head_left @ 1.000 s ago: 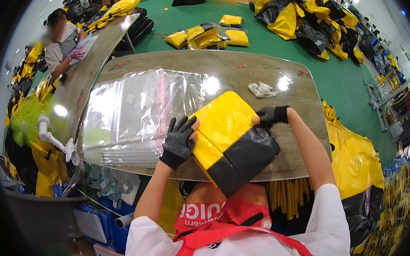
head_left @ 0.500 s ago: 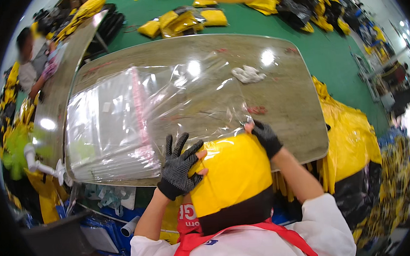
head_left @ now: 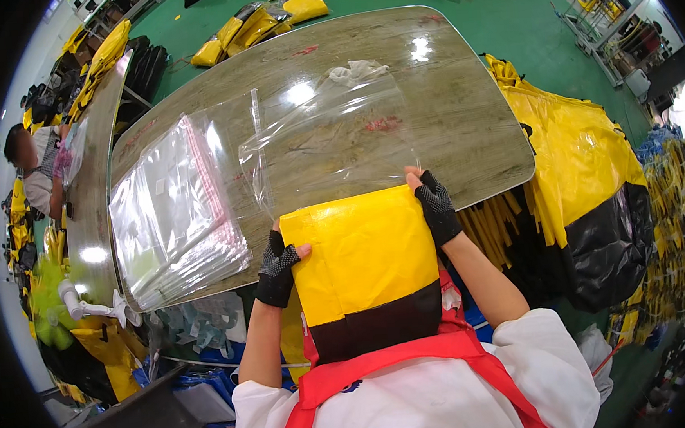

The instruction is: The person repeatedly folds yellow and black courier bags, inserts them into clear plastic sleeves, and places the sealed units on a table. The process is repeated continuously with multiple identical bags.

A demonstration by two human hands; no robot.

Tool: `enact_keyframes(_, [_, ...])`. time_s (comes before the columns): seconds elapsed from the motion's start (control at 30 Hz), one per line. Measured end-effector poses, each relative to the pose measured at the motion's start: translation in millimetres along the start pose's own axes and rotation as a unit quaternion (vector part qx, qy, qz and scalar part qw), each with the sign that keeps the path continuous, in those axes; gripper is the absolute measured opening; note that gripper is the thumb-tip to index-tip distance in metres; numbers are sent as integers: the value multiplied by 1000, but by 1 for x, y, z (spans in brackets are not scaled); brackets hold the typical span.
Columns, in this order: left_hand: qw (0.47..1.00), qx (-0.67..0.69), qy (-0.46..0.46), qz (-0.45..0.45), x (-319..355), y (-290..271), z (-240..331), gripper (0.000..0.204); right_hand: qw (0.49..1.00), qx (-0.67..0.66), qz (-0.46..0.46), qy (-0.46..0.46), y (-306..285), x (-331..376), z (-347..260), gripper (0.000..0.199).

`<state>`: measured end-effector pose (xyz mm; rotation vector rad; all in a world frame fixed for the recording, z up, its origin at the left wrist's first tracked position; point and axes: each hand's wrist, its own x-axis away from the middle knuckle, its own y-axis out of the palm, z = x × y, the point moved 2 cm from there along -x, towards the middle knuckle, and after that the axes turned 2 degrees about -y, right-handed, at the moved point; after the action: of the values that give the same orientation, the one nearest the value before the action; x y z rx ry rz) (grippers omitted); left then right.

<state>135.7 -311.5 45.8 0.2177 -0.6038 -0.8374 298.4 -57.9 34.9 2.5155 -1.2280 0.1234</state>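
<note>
A flat, folded yellow-and-black fabric piece (head_left: 364,252), smooth like raincoat cloth, is held up between my hands at the table's near edge. My left hand (head_left: 277,271), in a black dotted fingerless glove, grips its left edge, thumb on the front and the other fingers mostly hidden behind. At the far right corner my right hand (head_left: 435,207), gloved the same way, pinches with bare fingertips. A clear plastic bag (head_left: 331,148) lies spread on the table just beyond, its near edge meeting the fabric's far edge. Whether the fabric is inside the bag I cannot tell.
A stack of clear bags with a pink-striped edge (head_left: 203,171) lies on the wooden-topped table (head_left: 462,112). A crumpled white cloth (head_left: 359,72) sits near the far side. Yellow-and-black garments (head_left: 579,164) hang at the right. Another person (head_left: 38,166) works at the left table.
My left hand has gone from lying spread over the fabric's left side to gripping its edge. One clear bag now lies apart from the stack, over toward the fabric. The view has shifted.
</note>
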Motion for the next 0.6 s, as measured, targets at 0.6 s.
enact_keyframes(0.6, [997, 18, 7, 76, 11, -3, -10, 42, 997, 52, -30, -58, -23, 27, 4, 19])
